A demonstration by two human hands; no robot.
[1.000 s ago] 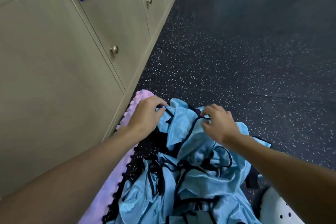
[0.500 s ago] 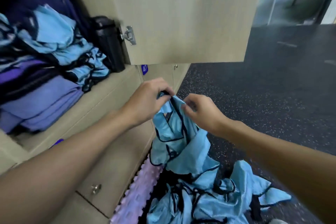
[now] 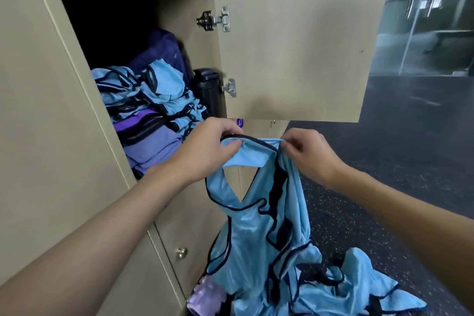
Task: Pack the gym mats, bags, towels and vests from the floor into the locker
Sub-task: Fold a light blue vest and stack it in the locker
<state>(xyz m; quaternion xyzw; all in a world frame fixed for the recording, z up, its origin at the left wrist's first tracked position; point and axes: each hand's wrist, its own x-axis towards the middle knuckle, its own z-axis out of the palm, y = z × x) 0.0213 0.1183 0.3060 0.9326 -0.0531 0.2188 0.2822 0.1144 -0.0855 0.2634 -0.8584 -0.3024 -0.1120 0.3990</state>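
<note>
We hold one blue vest up before the open locker, our left hand and right hand each pinching its collar.

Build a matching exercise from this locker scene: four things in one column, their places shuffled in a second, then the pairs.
Things
1. light blue vest
2. black container
3. lilac mat
4. round knob

Places
A. on the floor at the foot of the lockers
B. pinched at the top by the left hand and the right hand
C. upright inside the open locker, beside the lower hinge
D. on the closed door below

Pairs: 1-B, 2-C, 3-A, 4-D
</note>
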